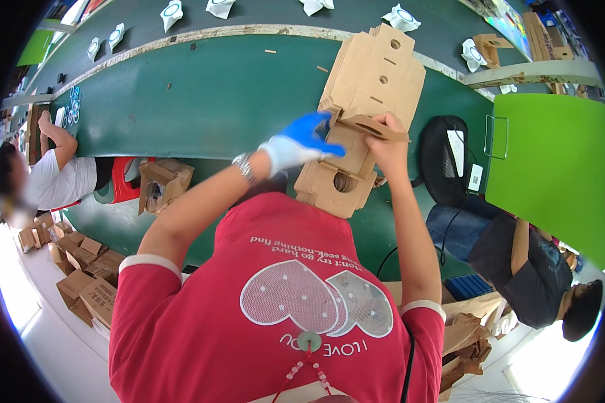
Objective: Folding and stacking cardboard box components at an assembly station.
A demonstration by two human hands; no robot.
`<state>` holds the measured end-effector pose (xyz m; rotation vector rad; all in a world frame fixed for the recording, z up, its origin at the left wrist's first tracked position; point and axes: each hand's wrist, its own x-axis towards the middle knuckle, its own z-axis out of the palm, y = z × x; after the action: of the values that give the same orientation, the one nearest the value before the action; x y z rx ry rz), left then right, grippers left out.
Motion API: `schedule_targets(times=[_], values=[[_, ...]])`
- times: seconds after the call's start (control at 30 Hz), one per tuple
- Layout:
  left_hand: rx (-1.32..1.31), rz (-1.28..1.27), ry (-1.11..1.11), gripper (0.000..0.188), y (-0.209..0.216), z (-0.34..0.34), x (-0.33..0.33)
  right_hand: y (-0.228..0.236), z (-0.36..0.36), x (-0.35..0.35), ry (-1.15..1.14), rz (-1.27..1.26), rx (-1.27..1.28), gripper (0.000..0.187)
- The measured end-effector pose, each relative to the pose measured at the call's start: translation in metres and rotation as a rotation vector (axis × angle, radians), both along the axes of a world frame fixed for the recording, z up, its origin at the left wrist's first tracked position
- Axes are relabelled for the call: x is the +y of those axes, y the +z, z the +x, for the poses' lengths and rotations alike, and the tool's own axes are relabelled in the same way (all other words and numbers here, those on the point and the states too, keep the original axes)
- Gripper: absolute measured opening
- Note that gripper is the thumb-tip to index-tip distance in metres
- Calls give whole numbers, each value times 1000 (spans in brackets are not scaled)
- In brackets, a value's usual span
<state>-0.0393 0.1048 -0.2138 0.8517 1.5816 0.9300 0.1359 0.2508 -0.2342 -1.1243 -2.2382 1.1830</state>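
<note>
Over the green table (202, 101), we gripped the flat cardboard box blank (366, 101) with our gloved left hand (301, 142) and bare right hand (383, 138) pinching its tab (373, 126), which we judged might tear if bent crookedly.

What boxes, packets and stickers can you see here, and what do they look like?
Flat brown cardboard box blank: on the green table, with round holes, both hands on it.
Left hand: in a white and blue glove.
Right hand: bare.
Folded brown box: lower left of the table.
Pile of brown boxes: on the floor, left.
White packets: along the dark belt at the top.
White label: on a black round thing, right.
</note>
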Motion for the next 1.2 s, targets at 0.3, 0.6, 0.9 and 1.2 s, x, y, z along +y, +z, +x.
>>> schedule_targets(times=[0.3, 0.6, 0.9, 1.2], values=[[-110, 141, 240, 50, 32, -91, 91, 50, 11, -2, -328, -382, 572, 46], [195, 126, 246, 58, 15, -137, 214, 9, 44, -112, -438, -54, 48, 61], [-437, -33, 37, 45, -34, 0, -82, 16, 35, -147, -450, -90, -127, 66], [77, 57, 333, 71, 20, 74, -68, 58, 20, -166, -456, 35, -95, 57]])
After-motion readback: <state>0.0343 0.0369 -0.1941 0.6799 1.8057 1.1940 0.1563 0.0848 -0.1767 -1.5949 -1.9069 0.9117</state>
